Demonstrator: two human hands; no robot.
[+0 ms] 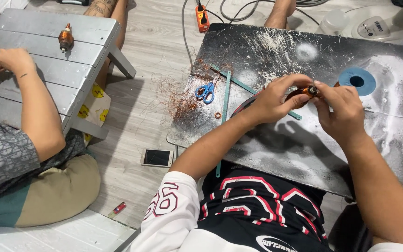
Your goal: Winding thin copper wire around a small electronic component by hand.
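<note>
Black board (267, 140), blue scissors (205, 92) on it

Home floor workshop: copper wire scraps (183, 100), scissors (205, 92), low tables (43, 32).

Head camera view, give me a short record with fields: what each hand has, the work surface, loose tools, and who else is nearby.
left hand: grips a small copper-wound motor armature
right hand: pinches the armature's end with its fingertips
work surface: dark, paint-spattered board across the lap
loose tools: blue-handled scissors, teal strips, tangled copper wire
floor: phone, red lighter
nearby: another person's arm on a grey wooden table that bears a second armature
</note>
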